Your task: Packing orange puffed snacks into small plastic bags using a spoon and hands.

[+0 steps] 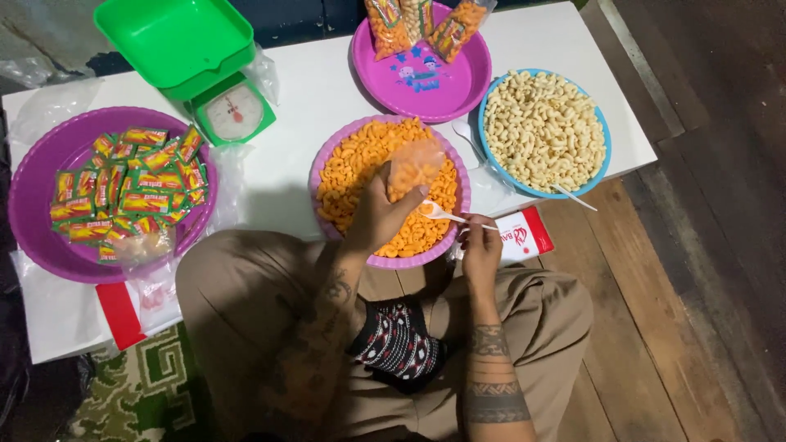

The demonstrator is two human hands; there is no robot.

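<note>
Left hand: its fingers are closing around the neck of a small clear bag, holding it partly filled above the orange snacks.
Right hand: its fingers are pinching the handle of a white spoon, whose bowl is lying at the bag's mouth.
Where the bag is: it is hanging over the middle pink bowl, just in front of the person's knees.
Doing it well: the left hand is best keeping the mouth wide and upright over the bowl, so spills are falling back in; the spoon is best going in level and tipping only once inside the bag.
Bowls and plates: four are showing, a purple bowl of sachets, the pink bowl, a pink plate and a blue bowl of pale snacks.
Filled bags: three are lying on the pink plate.
Spoons: I am counting three, with one in the blue bowl and another beside it.
Scale: one green scale is standing on the table.
Sachets: too many are overlapping to count.
</note>
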